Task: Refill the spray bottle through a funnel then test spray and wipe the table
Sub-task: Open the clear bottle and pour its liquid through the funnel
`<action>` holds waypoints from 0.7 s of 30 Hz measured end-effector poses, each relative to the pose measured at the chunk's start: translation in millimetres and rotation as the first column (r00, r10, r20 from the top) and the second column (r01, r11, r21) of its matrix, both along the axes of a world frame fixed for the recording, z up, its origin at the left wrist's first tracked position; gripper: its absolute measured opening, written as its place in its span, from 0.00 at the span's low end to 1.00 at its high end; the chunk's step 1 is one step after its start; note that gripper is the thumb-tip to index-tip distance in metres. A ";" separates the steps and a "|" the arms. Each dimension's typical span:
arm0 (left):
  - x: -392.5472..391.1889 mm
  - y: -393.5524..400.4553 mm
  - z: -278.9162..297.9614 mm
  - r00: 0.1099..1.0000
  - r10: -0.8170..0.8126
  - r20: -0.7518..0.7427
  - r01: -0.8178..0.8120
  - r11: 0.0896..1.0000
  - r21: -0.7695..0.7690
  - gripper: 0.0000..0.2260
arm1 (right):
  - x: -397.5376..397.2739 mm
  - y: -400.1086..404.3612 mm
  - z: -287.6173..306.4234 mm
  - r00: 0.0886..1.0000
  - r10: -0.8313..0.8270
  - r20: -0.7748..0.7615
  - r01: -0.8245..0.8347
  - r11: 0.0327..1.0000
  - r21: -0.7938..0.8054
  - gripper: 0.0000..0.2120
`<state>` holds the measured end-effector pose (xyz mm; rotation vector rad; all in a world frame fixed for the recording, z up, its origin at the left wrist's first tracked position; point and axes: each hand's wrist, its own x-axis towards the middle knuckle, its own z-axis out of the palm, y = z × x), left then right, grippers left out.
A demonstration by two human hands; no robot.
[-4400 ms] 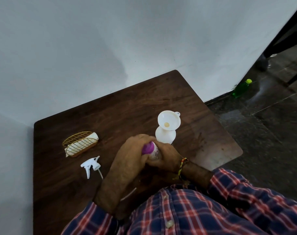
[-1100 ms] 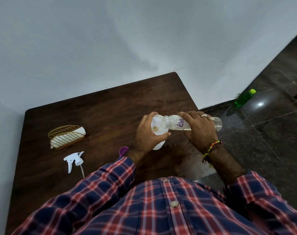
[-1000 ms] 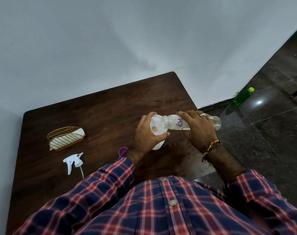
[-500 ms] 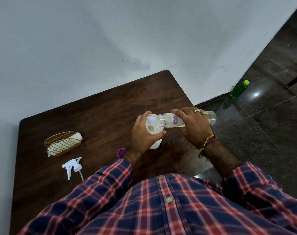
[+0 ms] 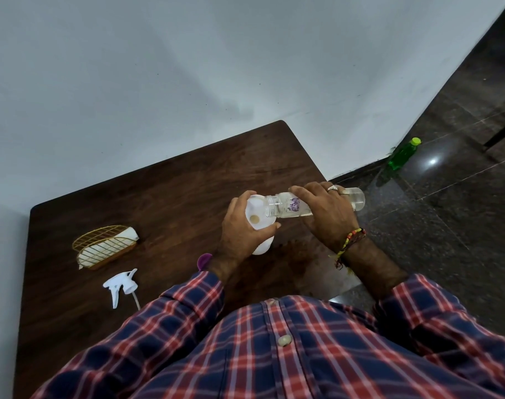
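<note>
Funnel [image 5: 255,218]: light, thin white plastic seated in the spray bottle [image 5: 262,246] mid-table; tips easily.
Left hand [image 5: 242,231]: fingers wrapped round funnel and bottle neck, steadying both; a sensible hold.
Right hand [image 5: 327,214]: fingers curled over the clear refill bottle [image 5: 285,208], tipped near level, mouth at the funnel rim.
Refill bottle: smooth, probably slippery wet; best gripped mid-body.
Sprayer head [image 5: 121,285]: lies apart on the table [image 5: 173,197].

Dim, flat, even light, greyish on the wall [image 5: 159,82]. Bright glare spot on the polished floor [image 5: 433,161] far right (another at the very edge). Soft shadows under the hands on the table [image 5: 187,182]. Wide-angle bending at the edges; sharp throughout.
</note>
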<state>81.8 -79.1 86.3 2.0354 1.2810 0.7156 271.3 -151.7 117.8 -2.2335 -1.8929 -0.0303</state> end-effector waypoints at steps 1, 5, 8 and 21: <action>0.0 0.0 0.1 1.000 0.000 0.000 0.000 1.000 0.001 0.35 | 0.0 0.0 -0.1 1.000 0.001 0.001 -0.001 1.000 0.003 0.29; 0.0 0.1 0.8 1.000 -0.004 0.010 0.004 1.000 -0.001 0.35 | -0.2 0.5 0.2 1.000 -0.003 0.006 0.003 1.000 0.013 0.29; -0.1 0.1 1.0 1.000 -0.002 0.007 0.002 1.000 -0.003 0.35 | -0.6 0.0 -0.6 1.000 -0.004 0.006 0.004 1.000 0.019 0.29; 0.3 -0.7 0.0 1.000 -0.001 0.007 0.001 1.000 -0.003 0.35 | 0.5 1.6 -2.4 1.000 -0.007 0.028 0.007 1.000 0.029 0.29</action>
